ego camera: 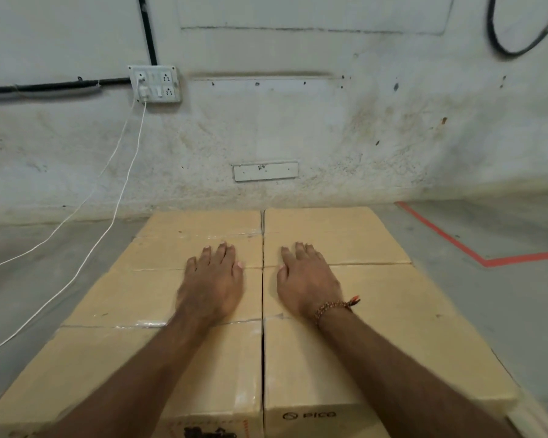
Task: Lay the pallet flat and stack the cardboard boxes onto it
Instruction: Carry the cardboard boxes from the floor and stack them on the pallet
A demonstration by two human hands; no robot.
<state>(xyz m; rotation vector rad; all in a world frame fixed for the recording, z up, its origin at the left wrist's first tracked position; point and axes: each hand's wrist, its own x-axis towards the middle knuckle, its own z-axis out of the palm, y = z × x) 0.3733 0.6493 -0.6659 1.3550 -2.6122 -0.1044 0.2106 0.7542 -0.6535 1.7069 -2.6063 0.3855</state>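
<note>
Cardboard boxes [171, 298]: stiff, taped, likely heavy; lift by bottom edges. Left hand [211, 287], right hand [307, 287] flat, palms down, fingers spread, grasping nothing. Pallet hidden.

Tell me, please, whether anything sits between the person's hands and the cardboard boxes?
Nothing visible does. The left hand and the right hand lie flat, palms down, directly on the tops of the cardboard boxes, one on each side of the centre seam.
</note>
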